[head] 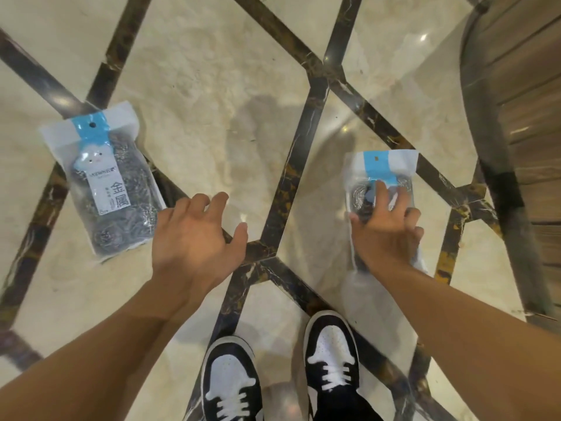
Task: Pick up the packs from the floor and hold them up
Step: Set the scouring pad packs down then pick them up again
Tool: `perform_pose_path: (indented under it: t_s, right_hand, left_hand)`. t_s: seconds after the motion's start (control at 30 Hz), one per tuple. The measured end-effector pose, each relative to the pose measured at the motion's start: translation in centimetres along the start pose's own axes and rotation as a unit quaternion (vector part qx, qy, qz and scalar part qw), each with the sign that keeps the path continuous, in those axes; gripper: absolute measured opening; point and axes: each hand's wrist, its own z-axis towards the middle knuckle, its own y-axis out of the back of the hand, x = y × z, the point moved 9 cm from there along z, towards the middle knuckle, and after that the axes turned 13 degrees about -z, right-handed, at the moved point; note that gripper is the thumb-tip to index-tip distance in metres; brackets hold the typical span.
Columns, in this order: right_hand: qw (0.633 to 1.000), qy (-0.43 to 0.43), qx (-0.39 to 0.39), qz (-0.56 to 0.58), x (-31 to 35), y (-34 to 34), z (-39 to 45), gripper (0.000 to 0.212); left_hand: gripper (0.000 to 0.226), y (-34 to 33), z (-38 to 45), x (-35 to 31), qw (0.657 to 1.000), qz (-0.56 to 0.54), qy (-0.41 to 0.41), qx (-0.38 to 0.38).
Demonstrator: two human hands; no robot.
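Note:
Two clear packs of metal scourers with blue and white headers are in view. The left pack [106,183] lies flat on the marble floor. My left hand [197,238] hovers just right of it, fingers spread and loosely bent, holding nothing. The right pack [382,168] is under my right hand [387,229], whose fingers curl over its lower half and thumb side wraps its left edge. The lower part of that pack is hidden by my hand; I cannot tell whether it is off the floor.
The floor [212,101] is glossy beige marble with dark diagonal inlay strips. My two black and white sneakers [282,369] stand at the bottom centre. A curved dark wooden furniture edge [501,147] runs along the right side.

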Motion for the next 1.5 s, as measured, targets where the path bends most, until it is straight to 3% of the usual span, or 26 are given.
perform_pose_path:
  t_s: [0.1,0.2,0.3,0.43,0.57,0.77,0.93,1.03,1.2,1.37,1.5]
  right_hand:
    - [0.991,-0.099,0.077,0.047,-2.4,-1.2,1.6,0.103]
    - [0.971,-0.158,0.108,0.143,-4.0,-2.4,2.6,0.095]
    - [0.959,-0.209,0.123,0.146,-4.1,-2.9,2.5,0.088]
    - [0.929,-0.291,0.142,0.179,-3.0,-3.2,0.9,0.093]
    - [0.926,-0.295,0.156,0.177,1.1,-2.6,-0.8,0.103]
    - [0.925,-0.183,0.174,0.285,10.6,-1.9,-2.6,0.103]
    - [0.948,-0.093,0.161,0.257,15.8,-0.3,-3.2,0.096]
    - [0.952,-0.058,0.153,0.257,18.0,1.2,-3.0,0.101]
    - [0.943,0.014,0.144,0.301,21.2,3.4,-2.8,0.097]
    - [0.939,0.052,0.129,0.315,22.2,3.5,-1.7,0.099]
    - [0.938,0.064,0.137,0.311,21.9,2.9,-1.2,0.096]
  left_hand:
    - [0.07,0.6,0.4,1.1,1.0,-0.005,0.016,-0.001]
    - [0.068,0.6,0.6,2.2,1.0,-0.016,0.017,-0.007]
    - [0.062,0.4,0.7,3.6,0.999,-0.029,0.01,-0.027]
    - [0.06,0.6,1.0,5.1,0.998,-0.043,0.012,-0.045]
    - [0.061,1.1,1.1,6.6,0.995,-0.07,0.022,-0.062]
    - [0.064,1.9,1.3,9.0,0.993,-0.07,0.056,-0.077]
    - [0.065,3.7,2.1,12.1,0.986,-0.074,0.094,-0.117]
    - [0.065,4.8,2.8,14.9,0.974,-0.067,0.162,-0.141]
    - [0.084,4.8,3.6,19.9,0.903,-0.18,0.337,-0.198]
    - [0.114,2.9,5.6,22.5,0.849,-0.315,0.368,-0.21]
    - [0.124,1.7,4.7,23.5,0.805,-0.367,0.388,-0.258]
